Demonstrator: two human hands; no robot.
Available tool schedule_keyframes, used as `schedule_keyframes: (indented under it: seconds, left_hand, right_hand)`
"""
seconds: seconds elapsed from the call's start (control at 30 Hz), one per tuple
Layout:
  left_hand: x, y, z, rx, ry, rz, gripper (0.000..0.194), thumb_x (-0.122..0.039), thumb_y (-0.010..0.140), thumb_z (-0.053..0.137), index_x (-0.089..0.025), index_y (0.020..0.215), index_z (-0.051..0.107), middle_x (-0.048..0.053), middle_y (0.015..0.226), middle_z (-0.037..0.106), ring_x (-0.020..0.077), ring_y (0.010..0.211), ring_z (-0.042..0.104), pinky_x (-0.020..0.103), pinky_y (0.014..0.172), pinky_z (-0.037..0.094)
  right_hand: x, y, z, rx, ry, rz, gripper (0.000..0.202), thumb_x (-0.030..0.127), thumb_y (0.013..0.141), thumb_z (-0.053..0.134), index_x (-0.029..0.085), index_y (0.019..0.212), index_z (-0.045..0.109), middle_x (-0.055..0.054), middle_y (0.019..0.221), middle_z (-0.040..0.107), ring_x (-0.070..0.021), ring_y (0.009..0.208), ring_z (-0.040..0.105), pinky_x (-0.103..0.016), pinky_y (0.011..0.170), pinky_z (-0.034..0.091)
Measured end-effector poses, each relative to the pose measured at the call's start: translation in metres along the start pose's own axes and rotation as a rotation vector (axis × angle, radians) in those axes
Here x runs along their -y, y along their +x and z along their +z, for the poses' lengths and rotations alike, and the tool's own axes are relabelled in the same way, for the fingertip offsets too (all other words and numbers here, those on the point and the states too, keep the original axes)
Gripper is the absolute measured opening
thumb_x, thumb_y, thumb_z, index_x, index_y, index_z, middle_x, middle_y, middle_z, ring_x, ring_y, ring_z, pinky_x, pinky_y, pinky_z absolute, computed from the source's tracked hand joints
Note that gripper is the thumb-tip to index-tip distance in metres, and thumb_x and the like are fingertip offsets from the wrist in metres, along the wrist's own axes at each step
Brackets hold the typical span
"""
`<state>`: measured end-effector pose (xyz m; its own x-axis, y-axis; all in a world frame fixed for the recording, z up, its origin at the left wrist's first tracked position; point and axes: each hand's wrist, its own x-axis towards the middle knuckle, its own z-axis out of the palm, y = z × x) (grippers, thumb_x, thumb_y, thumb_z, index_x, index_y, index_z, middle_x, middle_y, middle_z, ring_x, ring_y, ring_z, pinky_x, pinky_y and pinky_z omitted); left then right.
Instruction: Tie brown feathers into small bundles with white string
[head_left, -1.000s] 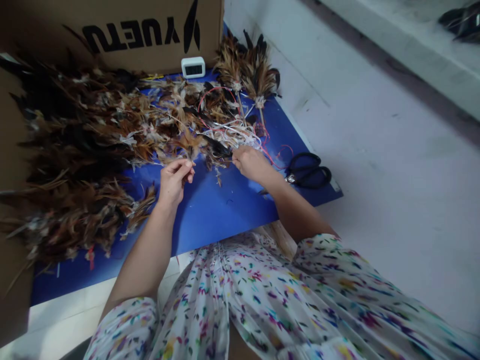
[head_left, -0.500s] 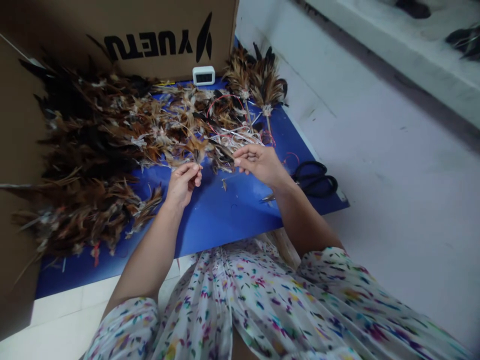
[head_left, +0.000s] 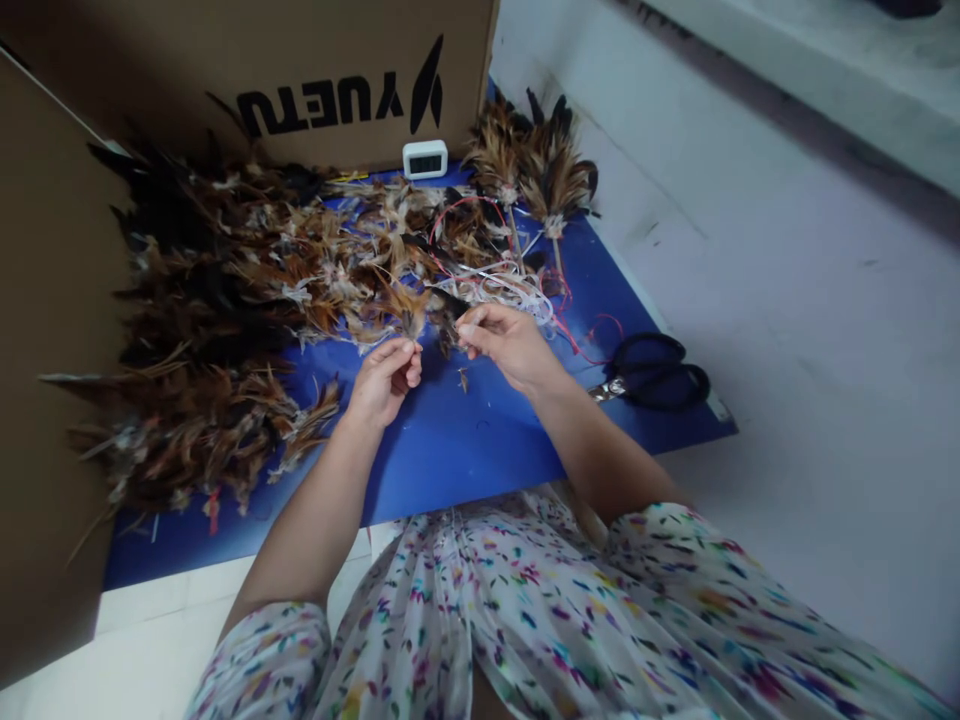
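My left hand (head_left: pixel 386 380) is closed in a pinch on the base of a small bunch of brown feathers (head_left: pixel 407 308), whose tips point up and away from me. Just to the right, my right hand (head_left: pixel 504 345) also has thumb and forefinger pressed together. What it pinches is too fine to make out; dark feathers (head_left: pixel 450 304) show right behind its fingertips. A narrow gap lies between the two hands, over the blue tabletop (head_left: pixel 450 450). One small feather scrap (head_left: pixel 463 379) lies below them.
Heaped feather bunches (head_left: pixel 202 420) cover the left and back. White and pink cords (head_left: pixel 517 290) lie beyond my right hand. Black-handled scissors (head_left: pixel 652 370) rest at right. Two feather dusters (head_left: pixel 556 180), a small white clock (head_left: pixel 425 160) and a cardboard box (head_left: pixel 337 60) stand at the back.
My right hand has moved left, closer to my left hand. My left hand keeps its pinch on the feathers. The whole view has shifted slightly, showing more of the scissors.
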<state>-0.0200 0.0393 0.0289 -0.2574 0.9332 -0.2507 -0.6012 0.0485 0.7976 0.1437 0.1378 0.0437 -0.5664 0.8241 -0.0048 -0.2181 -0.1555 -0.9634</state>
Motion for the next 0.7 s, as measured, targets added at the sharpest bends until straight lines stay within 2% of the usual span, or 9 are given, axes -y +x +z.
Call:
schedule_keyframes:
  seconds: [0.13, 0.3, 0.4, 0.57, 0.7]
  left_hand:
    - [0.001, -0.002, 0.003, 0.013, -0.011, -0.05, 0.022, -0.025, 0.066, 0.084, -0.013, 0.071, 0.067, -0.002, 0.059, 0.058, 0.0036, 0.044, 0.047, 0.016, 0.042, 0.036]
    - [0.0, -0.005, 0.006, 0.014, 0.016, -0.112, 0.022, -0.026, 0.069, 0.083, -0.013, 0.07, 0.065, -0.003, 0.057, 0.054, 0.0038, 0.044, 0.046, 0.017, 0.043, 0.035]
    - [0.001, -0.007, 0.008, 0.043, 0.02, -0.141, 0.027, -0.029, 0.065, 0.087, -0.013, 0.068, 0.065, -0.003, 0.056, 0.054, 0.0041, 0.044, 0.045, 0.017, 0.042, 0.034]
    - [0.004, -0.01, 0.01, 0.085, 0.027, -0.183, 0.034, -0.032, 0.056, 0.092, -0.012, 0.067, 0.068, -0.002, 0.054, 0.055, 0.0046, 0.043, 0.046, 0.017, 0.042, 0.034]
    - [0.006, -0.011, 0.009, 0.108, 0.052, -0.212, 0.033, -0.033, 0.057, 0.092, -0.012, 0.066, 0.068, -0.001, 0.054, 0.056, 0.0052, 0.043, 0.047, 0.018, 0.042, 0.034]
  right_hand:
    - [-0.008, -0.001, 0.005, -0.008, -0.031, -0.026, 0.036, 0.043, 0.062, 0.088, 0.018, 0.075, 0.065, 0.002, 0.069, 0.065, -0.0088, 0.061, 0.06, -0.022, 0.053, 0.049]
    - [-0.008, -0.005, 0.009, 0.002, -0.058, -0.05, 0.034, 0.044, 0.064, 0.087, 0.019, 0.079, 0.068, 0.0, 0.075, 0.072, -0.012, 0.066, 0.066, -0.024, 0.056, 0.051]
    - [-0.007, -0.007, 0.01, 0.008, -0.073, -0.055, 0.033, 0.044, 0.065, 0.087, 0.02, 0.081, 0.07, 0.0, 0.074, 0.072, -0.0128, 0.067, 0.066, -0.025, 0.057, 0.051]
    - [-0.007, -0.01, 0.008, 0.02, -0.086, -0.094, 0.032, 0.044, 0.066, 0.086, 0.02, 0.079, 0.07, 0.003, 0.068, 0.067, -0.0098, 0.059, 0.057, -0.026, 0.06, 0.051]
    - [-0.009, -0.012, 0.007, 0.047, -0.125, -0.132, 0.031, 0.045, 0.069, 0.084, 0.02, 0.079, 0.069, 0.002, 0.072, 0.067, -0.0101, 0.062, 0.057, -0.027, 0.064, 0.05]
